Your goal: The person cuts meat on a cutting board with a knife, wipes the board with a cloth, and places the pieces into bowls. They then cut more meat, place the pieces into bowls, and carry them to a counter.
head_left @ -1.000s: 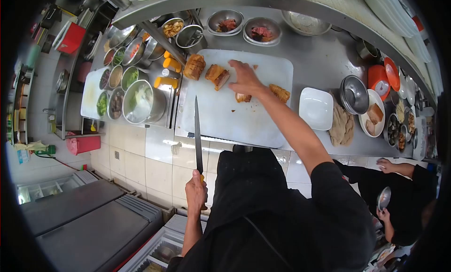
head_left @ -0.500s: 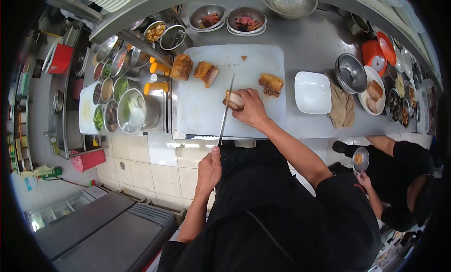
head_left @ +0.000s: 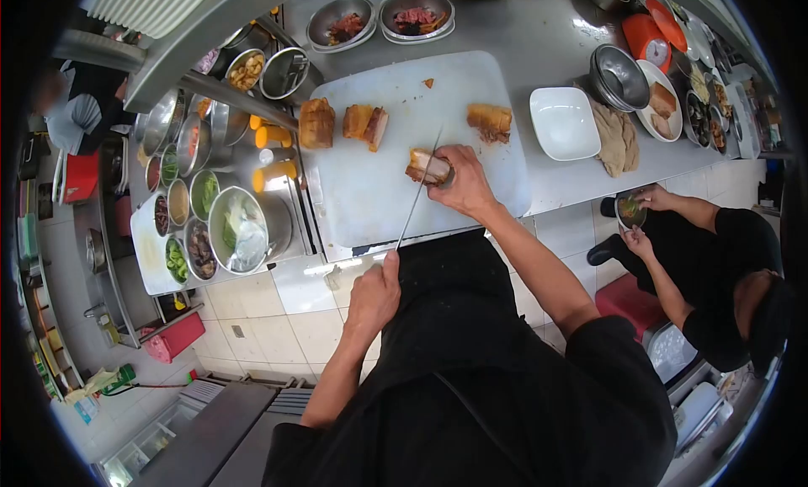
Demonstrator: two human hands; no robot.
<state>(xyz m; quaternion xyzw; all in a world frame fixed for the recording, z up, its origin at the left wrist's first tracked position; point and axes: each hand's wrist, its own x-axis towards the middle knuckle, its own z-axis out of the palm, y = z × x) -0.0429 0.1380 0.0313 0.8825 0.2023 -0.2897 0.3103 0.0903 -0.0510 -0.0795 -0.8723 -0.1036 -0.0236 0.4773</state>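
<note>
My left hand [head_left: 374, 300] is closed round the handle of a long knife [head_left: 412, 213]. The blade points away from me and crosses a piece of cooked pork belly [head_left: 428, 166] on the white cutting board [head_left: 383, 205]. Pressed against the right side of that piece, the fingers of my right hand [head_left: 465, 182] grip it. Two browned pork chunks, one at the board's left edge [head_left: 316, 123] and one beside it [head_left: 364, 126], lie to the left. Another pork chunk [head_left: 489, 122] rests to the right among crumbs.
Right of the board are a white square bowl [head_left: 565, 123], a cloth [head_left: 617, 138] and stacked metal bowls [head_left: 621, 76]. Steel containers of ingredients, including a large pot [head_left: 250, 226], crowd the left. At lower right a co-worker [head_left: 715, 260] holds a bowl. A steel shelf post [head_left: 240, 100] stands nearby.
The view has shifted and turned slightly. My hands keep hold of the knife and pork, the blade still across the piece. The co-worker now has both hands at the bowl.
</note>
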